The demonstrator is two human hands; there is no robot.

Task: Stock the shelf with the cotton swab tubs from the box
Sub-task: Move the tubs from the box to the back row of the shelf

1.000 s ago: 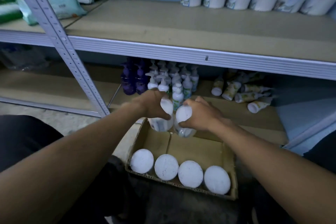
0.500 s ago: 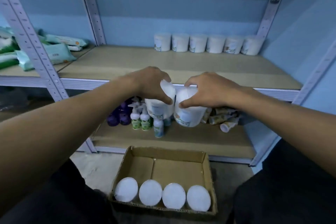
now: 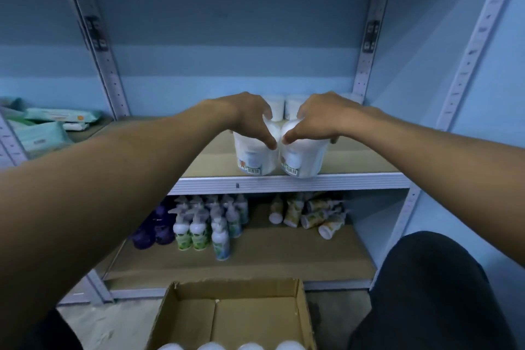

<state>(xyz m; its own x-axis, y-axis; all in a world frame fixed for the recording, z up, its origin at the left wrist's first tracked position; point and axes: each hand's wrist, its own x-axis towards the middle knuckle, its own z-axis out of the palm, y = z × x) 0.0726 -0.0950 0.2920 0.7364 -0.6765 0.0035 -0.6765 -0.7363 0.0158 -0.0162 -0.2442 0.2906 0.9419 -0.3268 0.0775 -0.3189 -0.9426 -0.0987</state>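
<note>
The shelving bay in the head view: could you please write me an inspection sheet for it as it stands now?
Surface: middle shelf, brown board with a metal front rail.
Job's things: two tubs side by side at the shelf's front edge, left tub and right tub; more tubs at the back; cardboard box on the floor, white lids along its near edge.
Clutter: pump bottles upright and tubes lying on the lower shelf; wipe packs in the left bay.
Grippers: left hand grips the left tub's top; right hand grips the right tub's.
Cables: nothing seen.
Surroundings: blue wall, grey slotted uprights.
</note>
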